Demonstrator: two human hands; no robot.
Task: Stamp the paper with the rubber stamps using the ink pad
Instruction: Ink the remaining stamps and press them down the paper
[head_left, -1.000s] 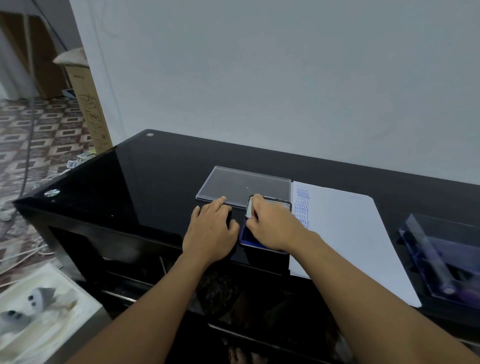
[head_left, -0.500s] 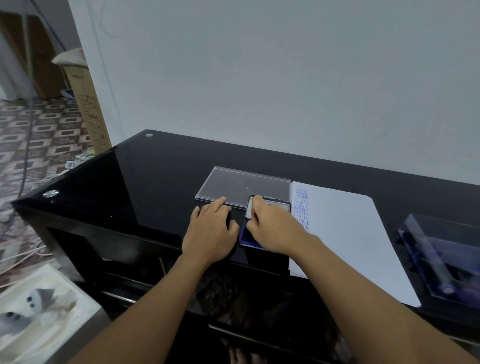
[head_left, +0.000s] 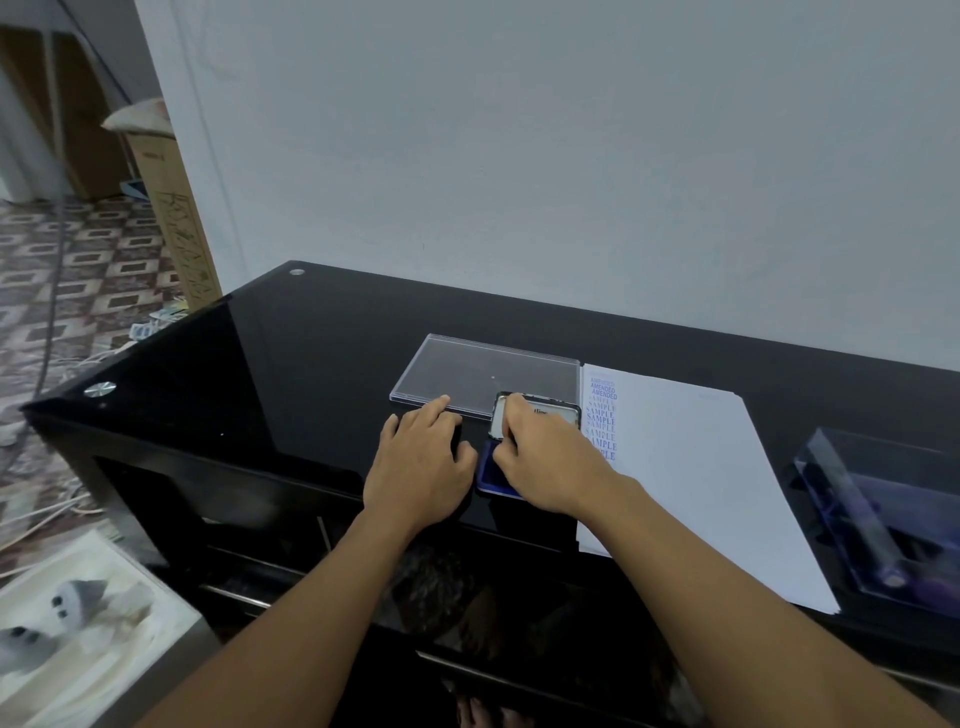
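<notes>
An ink pad (head_left: 490, 470) with a blue pad lies open on the black glass table (head_left: 311, 364), its metal lid (head_left: 553, 410) tilted up at the back. My right hand (head_left: 550, 457) is over the pad, index finger and thumb pinching the lid's left edge; no stamp shows in it. My left hand (head_left: 421, 467) rests flat on the table just left of the pad, fingers straight. The white paper (head_left: 701, 467) lies to the right of the pad, with a column of blue AMENDED and SAMPLE prints along its left edge.
A clear plastic cover (head_left: 483, 374) lies flat behind my left hand. At the table's right end stands a clear box (head_left: 883, 519) holding purple items. A cardboard box (head_left: 176, 228) and cables are on the floor at the left.
</notes>
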